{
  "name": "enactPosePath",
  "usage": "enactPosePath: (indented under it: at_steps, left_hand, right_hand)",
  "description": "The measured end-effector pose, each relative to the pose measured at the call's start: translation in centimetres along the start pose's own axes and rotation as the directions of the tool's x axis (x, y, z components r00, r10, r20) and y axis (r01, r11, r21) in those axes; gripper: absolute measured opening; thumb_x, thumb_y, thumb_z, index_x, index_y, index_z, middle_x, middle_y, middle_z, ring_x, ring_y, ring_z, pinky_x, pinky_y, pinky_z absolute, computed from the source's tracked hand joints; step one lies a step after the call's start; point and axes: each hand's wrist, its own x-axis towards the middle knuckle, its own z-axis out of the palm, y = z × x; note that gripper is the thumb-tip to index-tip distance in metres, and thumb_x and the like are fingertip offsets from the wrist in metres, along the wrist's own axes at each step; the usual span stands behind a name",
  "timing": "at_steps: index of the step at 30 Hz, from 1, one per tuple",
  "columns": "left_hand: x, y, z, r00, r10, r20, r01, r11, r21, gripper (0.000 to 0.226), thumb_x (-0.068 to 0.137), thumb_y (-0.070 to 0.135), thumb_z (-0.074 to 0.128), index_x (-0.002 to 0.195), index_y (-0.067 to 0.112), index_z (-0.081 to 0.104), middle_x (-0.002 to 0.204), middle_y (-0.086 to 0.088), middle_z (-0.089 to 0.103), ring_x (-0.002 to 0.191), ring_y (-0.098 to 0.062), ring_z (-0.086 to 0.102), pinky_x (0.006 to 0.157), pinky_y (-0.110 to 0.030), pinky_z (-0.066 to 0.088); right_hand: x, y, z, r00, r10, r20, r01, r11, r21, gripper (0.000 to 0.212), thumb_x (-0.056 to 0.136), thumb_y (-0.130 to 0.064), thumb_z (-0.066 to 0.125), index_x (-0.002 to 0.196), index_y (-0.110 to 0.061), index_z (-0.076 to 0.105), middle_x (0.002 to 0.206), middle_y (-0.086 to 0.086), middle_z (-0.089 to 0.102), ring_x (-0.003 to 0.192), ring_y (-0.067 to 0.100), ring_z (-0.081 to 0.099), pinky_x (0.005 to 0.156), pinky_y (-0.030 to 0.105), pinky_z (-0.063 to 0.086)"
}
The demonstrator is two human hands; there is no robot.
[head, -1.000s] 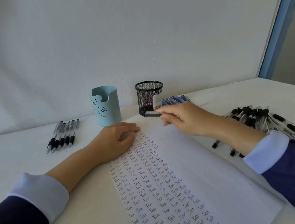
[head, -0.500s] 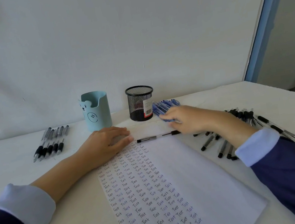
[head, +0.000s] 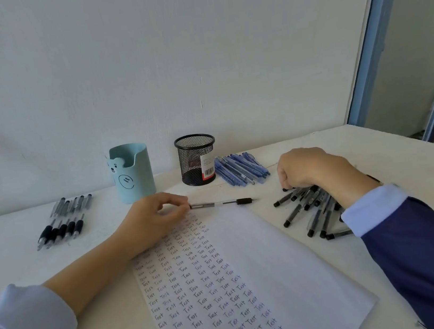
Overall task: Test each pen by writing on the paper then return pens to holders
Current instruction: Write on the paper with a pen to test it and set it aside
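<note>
A white paper [head: 266, 263] filled with rows of "Test" lies in front of me. A black pen [head: 221, 204] lies across its top edge. My left hand [head: 151, 221] pinches that pen's left end between thumb and fingertips. My right hand [head: 311, 169] rests curled over a heap of black pens [head: 309, 212] at the right, fingertips down among them; whether it grips one I cannot tell. The light-blue bear holder [head: 133, 173] and the black mesh holder [head: 196, 159] stand at the back, no pens showing in them.
A row of black pens [head: 62, 222] lies left of the blue holder. Several blue pens [head: 241, 168] lie beside the mesh holder. A white wall stands close behind, a blue door frame [head: 368, 37] at the right. The table's far right edge [head: 407, 135] is near.
My right hand left the black pen on the paper's top edge and moved right onto the heap of black pens. My left hand shifted from flat on the paper to pinching that pen's end.
</note>
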Motion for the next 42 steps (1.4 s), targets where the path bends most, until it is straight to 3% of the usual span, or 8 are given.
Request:
enactPosePath:
  at_steps: [5, 10, 13, 20, 26, 30, 36, 42]
  left_hand:
    - [0.5, 1.5, -1.5, 0.987, -0.158, -0.042, 0.09, 0.742, -0.664, 0.018, 0.099, 0.016, 0.05, 0.101, 0.002, 0.06, 0.103, -0.007, 0.074, 0.098, -0.021, 0.071, 0.081, -0.03, 0.059]
    - [1.1, 1.0, -4.6, 0.94, -0.298, -0.165, 0.079, 0.662, -0.745, 0.022, 0.1, 0.021, 0.05, 0.11, 0.004, 0.06, 0.094, -0.002, 0.075, 0.079, -0.016, 0.07, 0.068, -0.029, 0.059]
    - [1.5, -0.4, -6.9, 0.903, -0.325, -0.282, 0.05, 0.73, -0.682, 0.025, 0.097, 0.026, 0.057, 0.112, 0.006, 0.061, 0.095, -0.001, 0.074, 0.083, -0.017, 0.067, 0.067, -0.026, 0.056]
    - [1.2, -5.7, -10.3, 0.813, -0.308, -0.494, 0.224, 0.949, -0.222, 0.027, 0.087, 0.03, 0.072, 0.097, 0.007, 0.061, 0.091, -0.002, 0.071, 0.067, -0.017, 0.067, 0.068, -0.03, 0.055]
    - [1.6, -7.5, -9.7, 0.898, -0.188, -0.397, 0.275, 0.945, 0.176, 0.007, 0.089, 0.021, 0.066, 0.094, 0.016, 0.069, 0.106, -0.001, 0.068, 0.08, -0.01, 0.059, 0.077, -0.025, 0.042]
    - [1.7, -7.5, -9.4, 0.961, -0.204, -0.186, 0.271, 0.816, 0.51, 0.031, 0.077, 0.069, 0.06, 0.087, 0.041, 0.063, 0.109, 0.002, 0.055, 0.109, -0.022, 0.047, 0.094, -0.038, 0.04]
    - [1.4, -6.8, -9.1, 0.941, -0.177, -0.289, 0.32, 0.744, 0.586, 0.024, 0.086, 0.049, 0.065, 0.099, 0.03, 0.071, 0.127, -0.001, 0.055, 0.12, -0.027, 0.04, 0.094, -0.038, 0.034]
    - [1.2, -8.4, -10.1, 0.912, -0.178, -0.37, 0.355, 0.794, 0.494, 0.022, 0.087, 0.044, 0.066, 0.097, 0.026, 0.075, 0.125, 0.002, 0.063, 0.118, -0.028, 0.044, 0.088, -0.037, 0.035]
  right_hand:
    - [-1.2, -1.6, -0.7, 0.959, -0.188, -0.21, 0.232, 0.95, 0.209, 0.015, 0.104, -0.022, 0.037, 0.109, -0.022, 0.051, 0.098, 0.001, 0.061, 0.078, 0.02, 0.052, 0.058, 0.029, 0.034]
    - [-2.8, -6.5, -0.5, 0.782, -0.363, -0.506, 0.593, 0.682, 0.428, 0.014, 0.105, -0.028, 0.035, 0.107, -0.023, 0.048, 0.073, -0.011, 0.047, 0.065, 0.003, 0.039, 0.07, 0.025, 0.034]
    - [-3.5, -8.6, 0.0, 0.678, -0.454, -0.579, 0.692, 0.66, 0.293, 0.016, 0.103, -0.029, 0.041, 0.105, -0.029, 0.058, 0.073, -0.02, 0.043, 0.077, -0.001, 0.041, 0.08, 0.026, 0.026]
    - [-4.5, -10.1, 0.9, 0.698, -0.544, -0.466, 0.7, 0.655, 0.283, 0.034, 0.102, -0.022, 0.04, 0.129, -0.038, 0.053, 0.097, -0.011, 0.052, 0.095, 0.005, 0.042, 0.094, 0.029, 0.021]
    - [-4.1, -10.0, 1.2, 0.698, -0.521, -0.491, 0.712, 0.573, 0.406, 0.028, 0.104, -0.028, 0.037, 0.129, -0.024, 0.049, 0.101, -0.006, 0.06, 0.09, 0.006, 0.056, 0.078, 0.033, 0.046]
    - [-4.5, -9.8, 0.6, 0.689, -0.519, -0.506, 0.719, 0.577, 0.388, 0.037, 0.101, -0.049, 0.033, 0.135, -0.044, 0.046, 0.102, -0.008, 0.064, 0.092, 0.004, 0.058, 0.083, 0.034, 0.048]
    - [-4.7, -9.6, 0.0, 0.768, -0.374, -0.521, 0.64, 0.482, 0.598, 0.063, 0.068, -0.076, 0.059, 0.118, -0.038, 0.053, 0.056, -0.009, 0.036, 0.053, 0.004, 0.038, 0.058, 0.011, 0.033]
    - [-4.7, -9.7, 0.6, 0.741, -0.38, -0.554, 0.66, 0.563, 0.497, 0.062, 0.066, -0.082, 0.057, 0.109, -0.039, 0.054, 0.056, -0.016, 0.047, 0.055, 0.006, 0.047, 0.066, 0.031, 0.046]
